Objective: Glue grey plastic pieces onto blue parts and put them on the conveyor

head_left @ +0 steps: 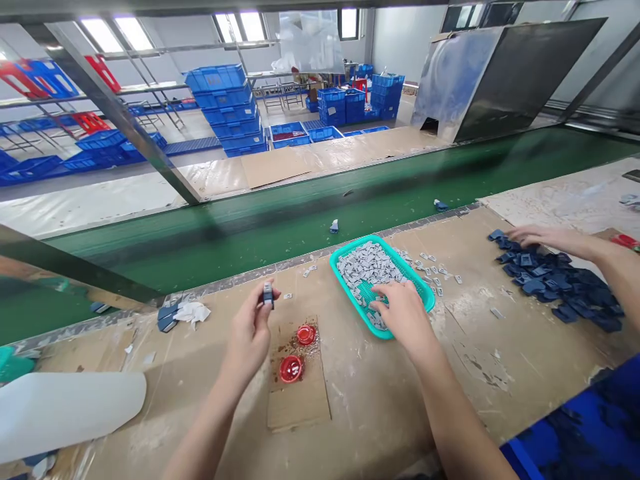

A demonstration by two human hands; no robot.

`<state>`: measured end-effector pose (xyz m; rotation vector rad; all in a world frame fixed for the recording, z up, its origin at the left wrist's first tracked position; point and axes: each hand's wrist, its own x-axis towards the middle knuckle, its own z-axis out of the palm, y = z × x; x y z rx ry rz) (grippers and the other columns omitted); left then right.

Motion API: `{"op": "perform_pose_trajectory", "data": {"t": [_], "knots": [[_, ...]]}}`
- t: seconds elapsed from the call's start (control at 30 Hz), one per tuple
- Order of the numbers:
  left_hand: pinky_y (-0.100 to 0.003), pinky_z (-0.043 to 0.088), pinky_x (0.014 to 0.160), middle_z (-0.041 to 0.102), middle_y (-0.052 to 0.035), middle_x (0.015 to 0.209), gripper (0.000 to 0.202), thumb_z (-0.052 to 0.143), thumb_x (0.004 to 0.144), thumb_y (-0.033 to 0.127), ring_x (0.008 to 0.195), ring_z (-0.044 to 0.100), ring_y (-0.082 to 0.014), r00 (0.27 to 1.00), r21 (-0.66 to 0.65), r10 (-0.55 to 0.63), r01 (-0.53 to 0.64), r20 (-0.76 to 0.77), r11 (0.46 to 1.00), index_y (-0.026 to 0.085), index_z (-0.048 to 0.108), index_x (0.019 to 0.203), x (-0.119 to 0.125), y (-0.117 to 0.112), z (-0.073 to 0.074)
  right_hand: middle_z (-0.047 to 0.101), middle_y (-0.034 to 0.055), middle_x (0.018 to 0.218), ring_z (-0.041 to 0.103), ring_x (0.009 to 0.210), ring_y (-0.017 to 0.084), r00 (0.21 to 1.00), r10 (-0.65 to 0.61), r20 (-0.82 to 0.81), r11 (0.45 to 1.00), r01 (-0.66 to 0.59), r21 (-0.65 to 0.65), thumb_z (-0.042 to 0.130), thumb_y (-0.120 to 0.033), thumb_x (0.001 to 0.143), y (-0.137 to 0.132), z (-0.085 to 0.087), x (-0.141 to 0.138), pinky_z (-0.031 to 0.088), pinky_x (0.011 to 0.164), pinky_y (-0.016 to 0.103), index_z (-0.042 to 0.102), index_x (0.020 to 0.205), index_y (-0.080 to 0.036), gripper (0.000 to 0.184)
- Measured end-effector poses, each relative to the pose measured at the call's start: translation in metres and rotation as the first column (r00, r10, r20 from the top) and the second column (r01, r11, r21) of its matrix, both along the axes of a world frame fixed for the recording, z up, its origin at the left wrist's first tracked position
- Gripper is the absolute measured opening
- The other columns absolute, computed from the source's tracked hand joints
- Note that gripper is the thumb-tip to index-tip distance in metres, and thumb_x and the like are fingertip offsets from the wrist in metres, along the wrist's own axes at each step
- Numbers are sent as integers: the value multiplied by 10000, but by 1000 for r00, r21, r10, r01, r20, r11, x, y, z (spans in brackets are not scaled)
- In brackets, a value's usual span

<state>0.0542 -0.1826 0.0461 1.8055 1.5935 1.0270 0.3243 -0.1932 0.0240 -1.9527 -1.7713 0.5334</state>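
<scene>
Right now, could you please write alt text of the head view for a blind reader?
A person's left hand holds a small dark part, and the right hand reaches into a teal basket of gray pieces. Between these hands, two red dishes sit on cardboard; at right, another person's hand is at dark blue parts.

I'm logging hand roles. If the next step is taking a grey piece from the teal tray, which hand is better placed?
Probably the right: the right hand is over the teal tray, close to the grey pieces. The left hand holds a dark part well left of the tray.
</scene>
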Motion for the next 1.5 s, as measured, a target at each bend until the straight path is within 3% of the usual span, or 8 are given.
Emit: {"op": "perform_pose_trajectory", "data": {"t": [0.2,0.4,0.7,0.83,1.03,1.23,1.37,1.5], "knots": [[-339,442,885,621,-119,1135,453,310,878,170,1039,582,-241,840,1,10,-12,-543,1000,143,446,1309,-37,95,-14,684,117,789,572,919,311,984,18,178,967,28,-254,633,-189,786,8,-8,-6,412,690,340,730,845,-193,114],[-367,457,814,587,-187,1195,602,359,773,22,1037,586,-295,737,-19,-23,13,-676,1000,77,381,1372,-25,175,-32,662,168,918,572,959,316,965,8,261,968,58,-245,460,12,803,5,6,-28,433,714,341,682,890,-91,260],[-421,392,920,593,-209,1106,416,428,880,319,1102,510,-330,745,92,-9,95,-667,991,68,555,1186,44,220,-37,624,148,1044,545,1040,296,976,38,216,965,20,-261,381,-7,857,16,4,-31,450,796,337,671,980,-146,344],[-410,437,830,593,-199,1030,315,489,805,178,985,573,-316,799,55,-6,49,-601,997,85,592,1088,57,225,-38,636,145,1018,574,970,269,989,10,147,990,10,-138,385,-32,880,19,-10,-30,435,810,326,661,992,-131,315],[-370,484,831,594,-155,1073,318,457,801,161,976,611,-257,919,20,-37,48,-393,999,124,590,1088,27,176,-16,702,97,940,633,909,243,1000,5,-17,994,-7,-107,503,-100,865,18,-14,-26,439,757,274,698,918,-156,209],[-360,490,911,624,-115,1154,337,481,861,375,1080,594,-225,998,-13,-43,44,40,999,191,539,1138,-19,44,24,727,87,868,662,856,255,1000,20,-20,995,-22,-101,526,-98,838,5,-14,-14,439,710,288,718,888,-168,211],[-378,445,988,661,-88,1117,389,653,769,372,1097,589,-233,899,-70,201,-189,389,979,223,584,1123,-35,-44,33,718,124,812,663,792,273,1000,20,7,992,-19,-122,562,-159,822,4,-21,-8,448,684,318,708,826,-127,149],[-387,451,988,678,-93,1096,444,720,713,351,1096,594,-245,726,-188,427,-390,540,901,205,603,1116,-38,-97,16,714,83,778,663,753,228,1000,8,-10,994,-9,-108,570,-217,821,4,-22,-4,474,699,303,690,803,-148,139]]}}
